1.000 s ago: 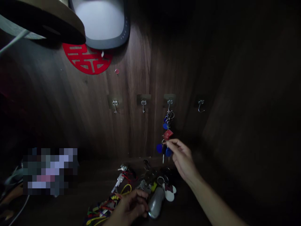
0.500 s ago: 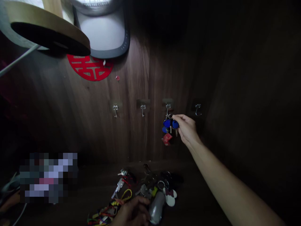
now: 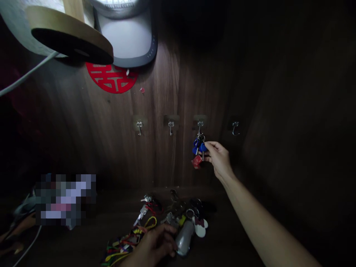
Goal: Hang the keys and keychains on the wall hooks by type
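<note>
My right hand (image 3: 219,158) reaches up to a bunch of keys (image 3: 197,144) with blue heads and a red tag (image 3: 197,161). Its thumb and fingers are closed on one blue-headed key. The bunch's ring sits at the lower end of the third wall hook (image 3: 200,125). Low in the view, my left hand (image 3: 158,243) rests over the surface with loosely bent fingers apart, holding nothing I can see. Just right of its fingertips is a shiny grey fob (image 3: 185,238). Colourful cords (image 3: 121,246) lie at its left, partly hidden by the hand.
More hooks line the wall: two to the left (image 3: 139,127) (image 3: 171,127) and one to the right (image 3: 235,127). Loose keys (image 3: 143,212) and a white keychain charm (image 3: 200,228) lie below. A cap (image 3: 125,40), a round-based stand (image 3: 69,35) and a red cutout (image 3: 116,79) are above.
My right hand has slid slightly down from the ring onto a blue-headed key, and the bunch has turned a little. My left hand stays near the grey fob. The view has shifted slightly.
</note>
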A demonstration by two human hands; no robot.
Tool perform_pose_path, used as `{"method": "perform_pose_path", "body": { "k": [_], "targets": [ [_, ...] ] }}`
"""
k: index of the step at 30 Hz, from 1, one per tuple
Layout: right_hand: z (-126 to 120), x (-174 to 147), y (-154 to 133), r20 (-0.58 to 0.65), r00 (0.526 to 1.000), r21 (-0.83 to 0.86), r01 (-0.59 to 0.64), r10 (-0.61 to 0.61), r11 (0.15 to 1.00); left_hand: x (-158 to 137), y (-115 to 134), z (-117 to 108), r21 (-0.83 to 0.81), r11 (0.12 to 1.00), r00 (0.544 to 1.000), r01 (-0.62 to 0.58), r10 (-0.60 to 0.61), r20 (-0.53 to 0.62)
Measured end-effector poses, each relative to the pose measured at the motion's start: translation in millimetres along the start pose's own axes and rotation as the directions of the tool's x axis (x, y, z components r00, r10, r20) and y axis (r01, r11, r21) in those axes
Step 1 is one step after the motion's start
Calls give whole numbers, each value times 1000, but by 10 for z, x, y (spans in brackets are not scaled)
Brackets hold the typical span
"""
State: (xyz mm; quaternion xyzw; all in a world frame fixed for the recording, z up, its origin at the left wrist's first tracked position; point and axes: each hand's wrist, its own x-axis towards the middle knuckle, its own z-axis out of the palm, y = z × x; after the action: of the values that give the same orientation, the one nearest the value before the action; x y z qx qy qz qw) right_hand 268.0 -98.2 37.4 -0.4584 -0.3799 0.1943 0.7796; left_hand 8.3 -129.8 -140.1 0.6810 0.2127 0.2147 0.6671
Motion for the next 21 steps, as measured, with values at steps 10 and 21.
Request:
{"method": "perform_pose_path", "body": {
  "k": [10,21],
  "targets": [
    [-303,-516,457,82,991,-48,-103,106,994,-75,197,70,102,994,998,43,-39,-41],
    [-653,-1114,1044,197,968,-241,-106,156,965,-122,371,175,589,806,969,-55,184,-162]
  ]
}}
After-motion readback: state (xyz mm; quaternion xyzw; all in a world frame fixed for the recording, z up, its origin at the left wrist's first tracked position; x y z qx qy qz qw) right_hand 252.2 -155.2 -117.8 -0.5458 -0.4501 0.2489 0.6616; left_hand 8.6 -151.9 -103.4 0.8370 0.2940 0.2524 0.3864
